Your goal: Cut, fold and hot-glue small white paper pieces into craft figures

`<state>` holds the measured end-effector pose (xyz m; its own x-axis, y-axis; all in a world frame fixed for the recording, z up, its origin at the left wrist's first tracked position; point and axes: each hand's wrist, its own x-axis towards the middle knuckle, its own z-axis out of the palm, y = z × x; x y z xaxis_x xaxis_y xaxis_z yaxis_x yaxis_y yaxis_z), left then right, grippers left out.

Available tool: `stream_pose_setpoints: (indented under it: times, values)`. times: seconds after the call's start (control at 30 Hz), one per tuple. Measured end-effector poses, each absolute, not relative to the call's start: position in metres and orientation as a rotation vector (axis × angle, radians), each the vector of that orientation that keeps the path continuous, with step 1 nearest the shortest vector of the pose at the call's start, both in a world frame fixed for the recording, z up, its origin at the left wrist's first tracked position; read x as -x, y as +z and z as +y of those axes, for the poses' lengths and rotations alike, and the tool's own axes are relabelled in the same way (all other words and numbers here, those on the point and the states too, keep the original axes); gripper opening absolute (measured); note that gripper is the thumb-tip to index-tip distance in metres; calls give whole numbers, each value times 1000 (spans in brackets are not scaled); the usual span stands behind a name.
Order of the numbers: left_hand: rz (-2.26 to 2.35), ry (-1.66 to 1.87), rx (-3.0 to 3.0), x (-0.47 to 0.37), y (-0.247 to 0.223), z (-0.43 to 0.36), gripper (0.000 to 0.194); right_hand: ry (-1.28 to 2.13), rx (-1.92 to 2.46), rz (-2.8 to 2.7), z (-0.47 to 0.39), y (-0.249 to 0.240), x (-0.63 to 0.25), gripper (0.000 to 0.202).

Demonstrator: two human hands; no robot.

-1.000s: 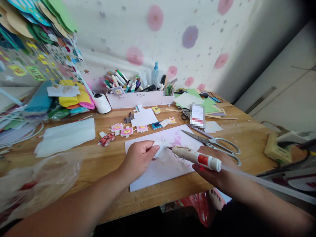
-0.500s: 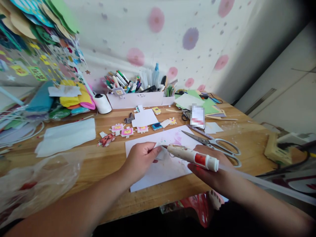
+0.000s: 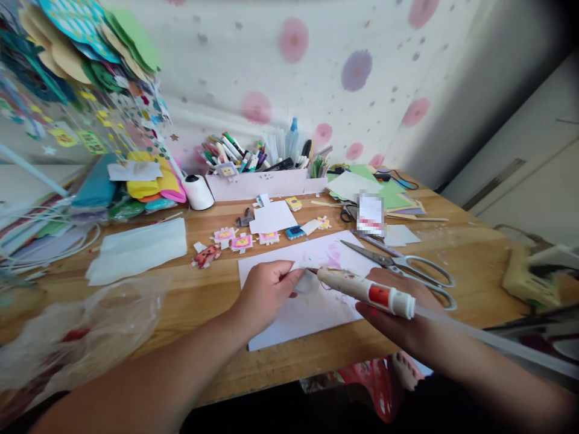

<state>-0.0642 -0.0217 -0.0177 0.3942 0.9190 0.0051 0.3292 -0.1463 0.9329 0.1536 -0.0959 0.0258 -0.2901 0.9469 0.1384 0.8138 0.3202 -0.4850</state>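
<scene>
Between thumb and fingers, my left hand (image 3: 270, 295) pinches a small white paper piece (image 3: 307, 282) above a large white sheet (image 3: 275, 328). My right hand (image 3: 398, 313) is closed round a white hot glue gun (image 3: 362, 290) with a red patch, a clear glue stick trailing from its back end. The glue gun's dark nozzle points left and is at the paper piece, close to my left thumb; whether it touches cannot be made out. Large scissors (image 3: 400, 264) with grey handles lie just beyond my right hand, partly over the sheet.
Small decorated paper cutouts (image 3: 241, 242) lie behind the sheet. A box of pens (image 3: 257, 185) and a thread spool (image 3: 199, 193) stand at the back. Coloured papers (image 3: 393, 196) are at the right rear. A plastic bag (image 3: 108, 325) and folded white cloth (image 3: 138, 250) lie left.
The whole view has shifted slightly, so everything appears a little further right. Both hands keep their grips, and the nozzle stays at the paper piece.
</scene>
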Motion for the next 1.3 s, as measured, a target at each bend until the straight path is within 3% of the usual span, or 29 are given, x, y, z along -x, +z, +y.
stream_pose_setpoints:
  times: [0.47, 0.6, 0.67, 0.77, 0.9, 1.07, 1.3]
  values:
    - [1061, 810, -1403, 62, -12, -23, 34, 351, 1580, -2197, -98, 20, -164, 12]
    - [1050, 788, -1342, 63, -11, -21, 30, 459, 1584, -2138, -103, 23, -174, 8]
    - [1028, 782, -1305, 63, -11, -20, 27, 573, 1599, -1991, -103, 20, -189, 3]
    - [1022, 799, -1264, 63, -11, -19, 25, 689, 1661, -1544, -90, 12, -234, 19]
    - [1061, 828, -1267, 62, -14, -17, 31, 464, 1858, -998, -58, 0, -319, 13]
    - [1070, 826, -1279, 63, -18, -15, 31, 366, 2049, -895, -44, -20, -386, 19]
    - [1069, 827, -1243, 63, -17, -14, 30, 301, 2355, -1049, -44, -40, -404, 25]
